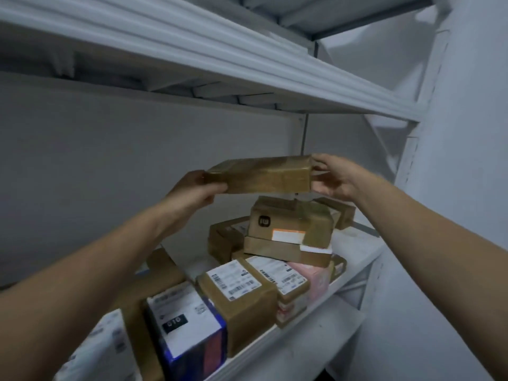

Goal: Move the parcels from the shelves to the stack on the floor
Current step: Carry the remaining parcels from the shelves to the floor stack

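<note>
Flat brown tape-wrapped cardboard parcel [261, 174] held level in the air, just above the pile of brown labelled parcels [288, 232] on the white metal shelf [360, 243]. Left hand [192, 191] grips the parcel's left end, fingers [217, 188] clamped on the edge. Right hand [335, 177] pinches the right end, fingers over the top corner, thumb lower. Parcel spans between both hands.

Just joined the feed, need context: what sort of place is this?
Likely a parcel storeroom: white metal shelving, taped brown parcels piled on it, barcode labels on several, and one parcel held above them by the left hand and right hand.
</note>
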